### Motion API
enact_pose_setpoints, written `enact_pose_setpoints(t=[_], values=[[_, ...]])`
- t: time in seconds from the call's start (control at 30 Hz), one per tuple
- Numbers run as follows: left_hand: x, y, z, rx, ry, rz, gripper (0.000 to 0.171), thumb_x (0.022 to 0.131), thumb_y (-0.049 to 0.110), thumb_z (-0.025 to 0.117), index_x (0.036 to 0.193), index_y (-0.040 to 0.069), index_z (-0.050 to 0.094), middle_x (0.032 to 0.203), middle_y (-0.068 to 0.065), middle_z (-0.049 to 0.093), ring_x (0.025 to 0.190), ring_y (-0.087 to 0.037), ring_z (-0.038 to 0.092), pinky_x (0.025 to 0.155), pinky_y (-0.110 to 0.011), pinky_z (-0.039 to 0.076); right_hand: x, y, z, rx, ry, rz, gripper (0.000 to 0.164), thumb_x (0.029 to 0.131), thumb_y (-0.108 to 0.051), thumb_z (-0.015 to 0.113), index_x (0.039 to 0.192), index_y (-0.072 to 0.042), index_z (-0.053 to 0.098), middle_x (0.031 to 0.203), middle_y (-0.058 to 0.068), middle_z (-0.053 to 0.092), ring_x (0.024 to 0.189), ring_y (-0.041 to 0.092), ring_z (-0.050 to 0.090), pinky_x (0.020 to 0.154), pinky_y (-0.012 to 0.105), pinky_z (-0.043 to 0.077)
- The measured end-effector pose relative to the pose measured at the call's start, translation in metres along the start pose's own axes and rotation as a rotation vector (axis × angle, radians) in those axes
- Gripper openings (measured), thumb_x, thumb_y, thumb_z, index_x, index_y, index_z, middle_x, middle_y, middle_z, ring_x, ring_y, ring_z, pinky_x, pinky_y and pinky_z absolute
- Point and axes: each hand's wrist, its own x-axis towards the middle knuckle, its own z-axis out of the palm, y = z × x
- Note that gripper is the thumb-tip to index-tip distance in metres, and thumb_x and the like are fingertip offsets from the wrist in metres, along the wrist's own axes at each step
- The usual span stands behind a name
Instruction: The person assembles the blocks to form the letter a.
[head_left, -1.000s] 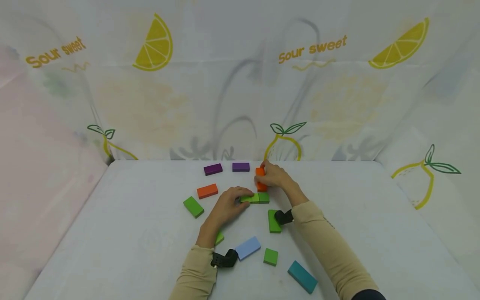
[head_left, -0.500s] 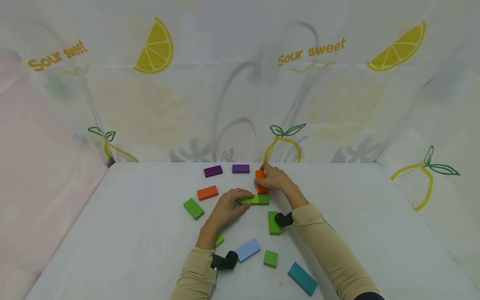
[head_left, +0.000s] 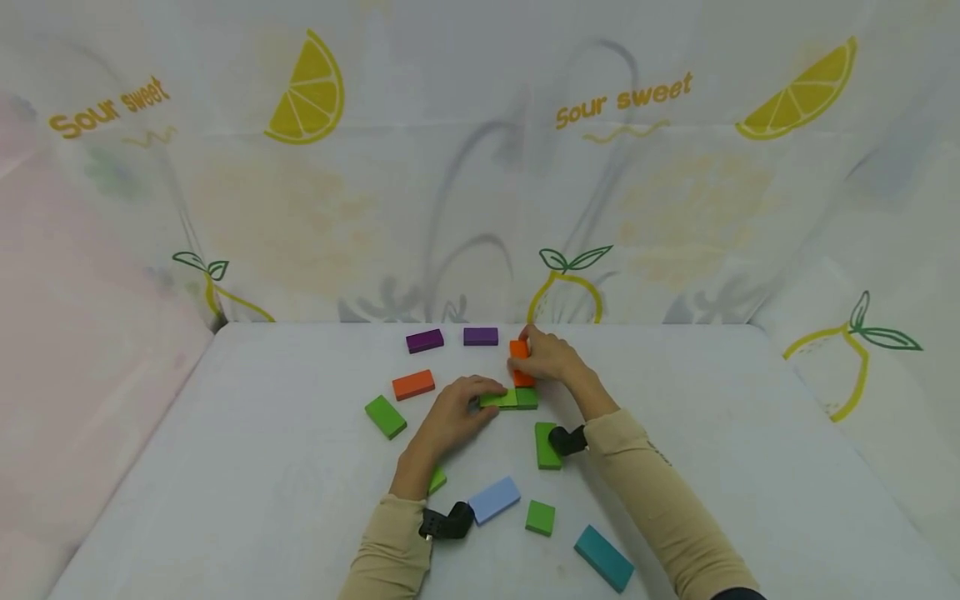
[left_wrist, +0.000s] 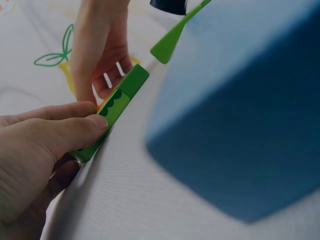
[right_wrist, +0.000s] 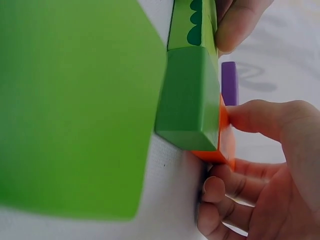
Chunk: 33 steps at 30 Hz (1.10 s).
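My left hand [head_left: 452, 414] grips a light green block [head_left: 500, 401], thumb on its near face and fingers at its far side. Dark green scallops mark that block's face in the left wrist view. A darker green small block [head_left: 527, 399] abuts its right end, flush in a row. Behind this pair, my right hand [head_left: 553, 356] pinches an orange block [head_left: 519, 352] that runs away from the row, thumb on the left and fingers on the right. In the right wrist view the orange block [right_wrist: 226, 142] lies against the back of the small green block [right_wrist: 186, 95].
Two purple blocks [head_left: 480, 337] lie at the table's back edge. An orange-red block [head_left: 413, 385] and a green block [head_left: 386, 417] lie left. Nearer are a green block [head_left: 547, 446] under the right wrist, a pale blue block [head_left: 495, 500], a green square [head_left: 540, 517] and a teal block [head_left: 604, 557].
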Motion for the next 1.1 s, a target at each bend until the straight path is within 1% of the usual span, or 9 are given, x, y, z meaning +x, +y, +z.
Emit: enact_pose_setpoints(t=[0.17,0.47,0.7,0.87,1.1], values=[[0.0001,0.0003,-0.0008,-0.006,-0.007,-0.008,0.028,0.084,0.009,0.070,0.111,0.017,0.069,0.116,0.000,0.066,0.112,-0.019,0.057,0.097,-0.039,0.045,-0.0005,0.0002,-0.0009,0.006,-0.012,-0.005,0.053,0.086,-0.041,0.058,0.127,-0.010,0.045,0.102,0.010,0.063,0.083,0.024,0.057,0.073,0.034,0.045],[0.0010,-0.0016,0.0002,0.005,0.000,-0.001,0.028,0.084,0.009,0.070,0.111,0.017,0.069,0.117,0.000,0.066,0.111,-0.019,0.058,0.097,-0.039,0.046,-0.0017,0.0001,-0.0030,0.038,-0.029,-0.007,0.052,0.086,-0.039,0.060,0.127,-0.012,0.044,0.090,0.009,0.059,0.075,0.022,0.054,0.065,0.029,0.040],[0.0013,-0.0003,-0.0001,0.002,-0.004,0.002,0.028,0.084,0.009,0.070,0.112,0.016,0.069,0.117,0.000,0.066,0.112,-0.020,0.057,0.097,-0.040,0.045,-0.0019,0.0020,-0.0029,0.034,-0.022,-0.011,0.052,0.085,-0.040,0.059,0.127,-0.012,0.045,0.094,0.009,0.060,0.078,0.023,0.055,0.068,0.030,0.041],[0.0010,0.0004,-0.0012,0.010,-0.012,-0.011,0.028,0.084,0.010,0.070,0.112,0.017,0.069,0.117,-0.001,0.066,0.112,-0.020,0.057,0.097,-0.040,0.045,-0.0016,0.0034,-0.0013,0.033,-0.025,-0.023,0.052,0.086,-0.041,0.059,0.127,-0.012,0.045,0.095,0.009,0.060,0.078,0.022,0.055,0.068,0.030,0.042],[0.0002,0.0001,-0.0006,0.007,-0.010,-0.005,0.028,0.084,0.009,0.070,0.112,0.016,0.069,0.117,-0.001,0.066,0.111,-0.020,0.058,0.097,-0.040,0.045,-0.0021,0.0033,-0.0005,0.031,-0.031,-0.014,0.052,0.086,-0.041,0.059,0.126,-0.011,0.045,0.097,0.009,0.061,0.079,0.022,0.055,0.069,0.031,0.043]])
